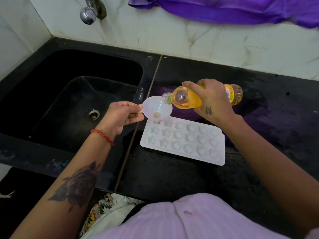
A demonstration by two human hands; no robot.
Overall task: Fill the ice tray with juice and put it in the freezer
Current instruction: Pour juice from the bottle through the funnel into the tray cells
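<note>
Now white ice tray (183, 142) shows empty star and heart moulds

Black counter (172, 178), sink (51, 94), marble wall (172, 40)

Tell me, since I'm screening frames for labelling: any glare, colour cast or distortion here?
Head view: wide-angle bend curves the counter edge and wall tiles; purple cloth reflects as a purple sheen on the wet black counter beside the juice bottle; tap shows a bright highlight; ice tray reads sharp.
</note>
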